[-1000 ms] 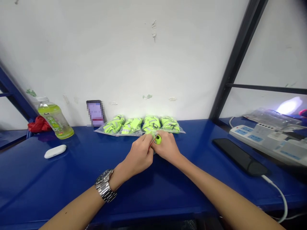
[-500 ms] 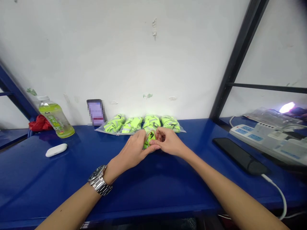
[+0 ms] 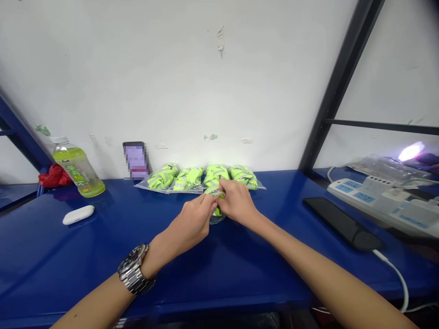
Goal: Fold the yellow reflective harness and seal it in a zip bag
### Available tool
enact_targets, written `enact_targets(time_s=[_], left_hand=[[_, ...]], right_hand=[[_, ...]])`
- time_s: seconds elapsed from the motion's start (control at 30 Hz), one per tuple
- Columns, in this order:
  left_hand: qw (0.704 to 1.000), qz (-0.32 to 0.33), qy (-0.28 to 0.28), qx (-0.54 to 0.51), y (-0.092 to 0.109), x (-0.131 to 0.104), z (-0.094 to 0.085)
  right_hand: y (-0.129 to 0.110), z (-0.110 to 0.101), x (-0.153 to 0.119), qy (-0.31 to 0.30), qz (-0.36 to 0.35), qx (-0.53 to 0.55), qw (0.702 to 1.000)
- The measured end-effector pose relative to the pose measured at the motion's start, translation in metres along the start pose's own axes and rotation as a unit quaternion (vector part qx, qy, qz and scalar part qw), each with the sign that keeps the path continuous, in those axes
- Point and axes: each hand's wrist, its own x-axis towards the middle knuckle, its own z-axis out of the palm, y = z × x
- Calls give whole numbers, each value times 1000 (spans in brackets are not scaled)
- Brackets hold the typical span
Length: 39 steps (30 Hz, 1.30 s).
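A clear plastic bag (image 3: 216,220) with neon-yellow and grey strap material stands between my two hands. My left hand (image 3: 197,214) pinches its upper left side, fingers closed. On the right, my right hand (image 3: 235,198) is closed on the bag's top edge, knuckles up. The two hands meet over the bag and cover most of it. Just behind, several clear bags of folded neon-yellow straps lie in a row, among them one at the left (image 3: 163,177) and one at the right (image 3: 243,176).
On the blue table (image 3: 219,278) stand a green drink bottle (image 3: 80,171) and an upright phone (image 3: 137,160). A white earbud case (image 3: 78,214) lies at left. At right are a black phone (image 3: 343,224) with a white cable and a power strip (image 3: 363,194).
Both hands have closed more over the top of the bag, and its black-marked front is now covered. My left hand and wrist have turned and dropped slightly. More clear plastic shows below.
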Motion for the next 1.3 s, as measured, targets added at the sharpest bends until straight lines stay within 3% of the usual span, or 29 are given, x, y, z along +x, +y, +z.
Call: enact_targets(time_s=[0.17,0.37,0.47,0.57,0.67,0.77,1.03,1.2,1.3], left_hand=[[999,8,40,13,-2,0,4],[998,22,64,3,1,2,9],[997,17,74,-14,1,1,10],[998,9,56,-6,-5,-6,9],[999,-3,22,39,-16,-18,10],[997,-24,3,72,-29,-27,13],[997,-50,-24,62,-32,-25,14],[994,-70,-43,67,-30,-25,7],[994,-73,-52,65,-29,-25,1]], right_hand=[[-14,-3,7,-28,30,-78,996],[-19,-7,12,-80,58,-97,990],[-19,-5,8,-73,26,-103,992],[-15,3,0,-59,-50,-103,992],[-8,10,-9,-53,-101,-73,991],[-3,9,-17,-60,-85,-14,994],[11,-17,-31,-102,-76,98,987],[13,-32,-40,-117,15,155,981],[10,-32,-47,-92,44,213,972]])
